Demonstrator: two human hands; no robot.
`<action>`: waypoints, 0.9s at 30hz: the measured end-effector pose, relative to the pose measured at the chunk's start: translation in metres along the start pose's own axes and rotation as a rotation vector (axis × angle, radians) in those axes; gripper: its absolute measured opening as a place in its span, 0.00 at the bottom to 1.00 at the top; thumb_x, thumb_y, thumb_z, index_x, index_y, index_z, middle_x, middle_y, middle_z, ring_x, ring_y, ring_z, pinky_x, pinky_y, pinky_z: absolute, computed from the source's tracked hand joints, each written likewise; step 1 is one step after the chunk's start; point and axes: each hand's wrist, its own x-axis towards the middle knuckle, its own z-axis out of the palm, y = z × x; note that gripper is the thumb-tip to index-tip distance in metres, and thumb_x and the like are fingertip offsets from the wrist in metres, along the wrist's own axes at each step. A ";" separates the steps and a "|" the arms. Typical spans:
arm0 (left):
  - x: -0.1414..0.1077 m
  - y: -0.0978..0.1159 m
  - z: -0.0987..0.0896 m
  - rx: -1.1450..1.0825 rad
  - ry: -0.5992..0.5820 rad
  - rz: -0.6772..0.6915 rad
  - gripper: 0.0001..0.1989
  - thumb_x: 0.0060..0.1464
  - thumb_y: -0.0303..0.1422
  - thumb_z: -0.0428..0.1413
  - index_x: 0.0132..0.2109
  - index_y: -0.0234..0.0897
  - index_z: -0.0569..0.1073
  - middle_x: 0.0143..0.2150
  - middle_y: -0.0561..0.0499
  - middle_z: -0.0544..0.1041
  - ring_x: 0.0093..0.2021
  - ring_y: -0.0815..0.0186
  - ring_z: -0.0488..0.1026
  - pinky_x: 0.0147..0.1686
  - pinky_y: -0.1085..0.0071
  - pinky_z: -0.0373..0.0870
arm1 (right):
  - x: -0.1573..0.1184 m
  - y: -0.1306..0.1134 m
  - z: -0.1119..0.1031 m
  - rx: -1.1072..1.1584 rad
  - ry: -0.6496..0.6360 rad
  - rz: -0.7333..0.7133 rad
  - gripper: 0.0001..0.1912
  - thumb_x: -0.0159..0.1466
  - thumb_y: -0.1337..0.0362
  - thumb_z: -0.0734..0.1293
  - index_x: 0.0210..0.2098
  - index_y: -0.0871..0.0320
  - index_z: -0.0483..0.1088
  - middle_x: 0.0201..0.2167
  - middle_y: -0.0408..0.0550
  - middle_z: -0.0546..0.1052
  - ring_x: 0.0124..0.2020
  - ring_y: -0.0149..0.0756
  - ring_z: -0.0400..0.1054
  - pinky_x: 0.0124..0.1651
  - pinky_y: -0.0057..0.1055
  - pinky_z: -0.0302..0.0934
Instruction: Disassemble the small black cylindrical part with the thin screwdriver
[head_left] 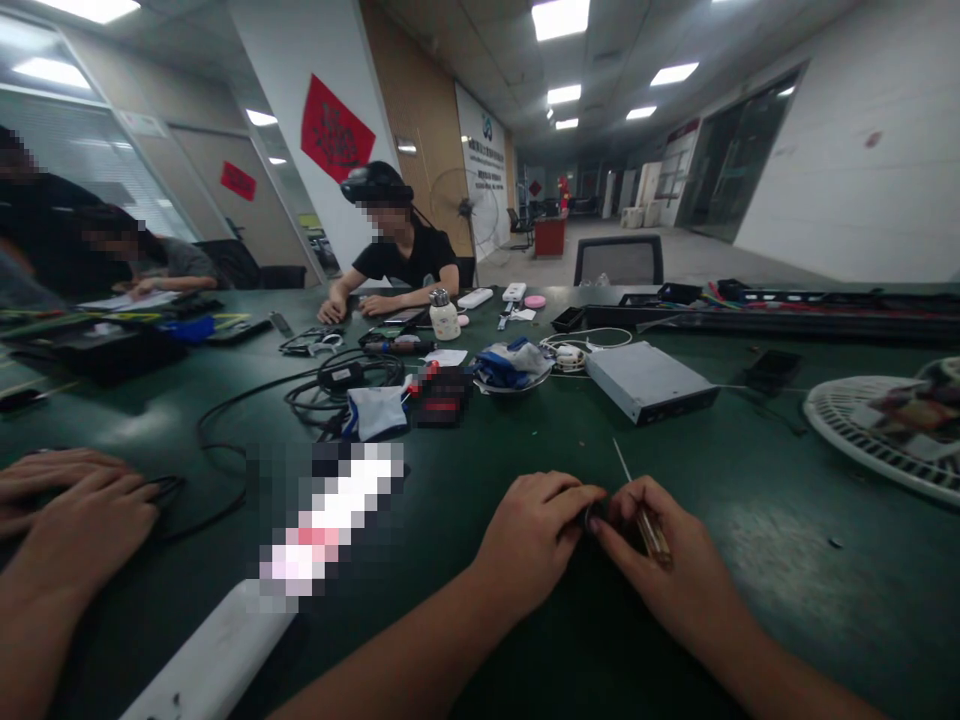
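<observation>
Near the front of the green table my left hand (pixel 534 530) is closed, its fingertips on a small dark rounded piece (pixel 594 517). My right hand (pixel 679 550) meets it from the right, thumb and finger also at that piece. Tucked in my right hand is a screwdriver (pixel 654 535) with an amber handle; its thin metal shaft slants up and away to the left, clear of the piece. Fingers hide most of the dark piece, so its kind cannot be made out.
A grey metal box (pixel 646 380) lies beyond my hands, beside a bowl of blue-white gloves (pixel 512 362). A white fan grille (pixel 862 430) stands right. Black cable (pixel 217 410) and another person's hands (pixel 90 510) are left. A person in a black headset (pixel 405 250) sits opposite.
</observation>
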 end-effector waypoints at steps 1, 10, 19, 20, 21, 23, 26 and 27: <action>0.000 0.000 0.000 0.004 0.003 0.008 0.19 0.58 0.23 0.58 0.55 0.44 0.73 0.50 0.50 0.76 0.51 0.61 0.71 0.52 0.60 0.67 | 0.000 0.000 0.000 -0.009 -0.004 0.004 0.11 0.63 0.61 0.68 0.32 0.53 0.60 0.27 0.40 0.69 0.26 0.34 0.66 0.28 0.29 0.61; 0.001 -0.001 -0.002 -0.052 -0.028 0.062 0.18 0.56 0.19 0.56 0.50 0.42 0.75 0.49 0.51 0.76 0.50 0.62 0.70 0.54 0.61 0.65 | 0.001 -0.002 -0.001 -0.067 -0.020 0.051 0.10 0.63 0.61 0.68 0.33 0.53 0.60 0.28 0.41 0.71 0.27 0.35 0.67 0.30 0.31 0.60; 0.001 -0.001 0.001 -0.066 0.076 -0.156 0.16 0.50 0.16 0.54 0.42 0.40 0.71 0.43 0.51 0.74 0.47 0.60 0.70 0.49 0.61 0.66 | -0.003 -0.007 -0.005 0.115 -0.021 -0.043 0.12 0.73 0.55 0.58 0.46 0.54 0.69 0.34 0.44 0.74 0.33 0.36 0.69 0.35 0.32 0.62; 0.002 -0.002 0.001 -0.065 0.094 -0.187 0.16 0.49 0.16 0.54 0.41 0.40 0.70 0.42 0.51 0.73 0.47 0.60 0.70 0.48 0.61 0.66 | -0.005 -0.006 -0.006 0.156 -0.003 -0.101 0.14 0.73 0.55 0.57 0.48 0.53 0.70 0.35 0.46 0.74 0.34 0.37 0.69 0.36 0.32 0.62; 0.002 -0.002 0.001 -0.063 0.111 -0.214 0.16 0.48 0.16 0.54 0.41 0.40 0.69 0.42 0.51 0.73 0.46 0.60 0.70 0.47 0.61 0.66 | -0.006 -0.005 -0.008 0.192 0.018 -0.166 0.16 0.73 0.54 0.56 0.50 0.53 0.71 0.37 0.47 0.74 0.36 0.38 0.69 0.37 0.33 0.62; 0.002 -0.002 0.001 -0.063 0.139 -0.255 0.17 0.47 0.16 0.54 0.41 0.40 0.69 0.42 0.52 0.72 0.45 0.60 0.70 0.47 0.61 0.66 | -0.010 -0.003 -0.010 0.235 0.046 -0.288 0.20 0.74 0.53 0.54 0.47 0.53 0.75 0.38 0.48 0.73 0.36 0.39 0.68 0.36 0.34 0.61; 0.003 -0.003 0.000 -0.063 0.179 -0.289 0.17 0.46 0.16 0.53 0.41 0.40 0.68 0.41 0.52 0.72 0.44 0.61 0.69 0.46 0.62 0.66 | -0.012 -0.003 -0.012 0.267 0.026 -0.392 0.25 0.74 0.52 0.52 0.40 0.54 0.77 0.36 0.49 0.73 0.34 0.39 0.67 0.34 0.35 0.59; 0.003 -0.003 0.000 -0.064 0.186 -0.292 0.16 0.46 0.16 0.53 0.40 0.40 0.68 0.41 0.52 0.71 0.43 0.61 0.69 0.45 0.62 0.66 | -0.012 -0.003 -0.012 0.274 0.003 -0.406 0.25 0.74 0.52 0.52 0.38 0.55 0.77 0.34 0.49 0.72 0.34 0.39 0.67 0.34 0.35 0.58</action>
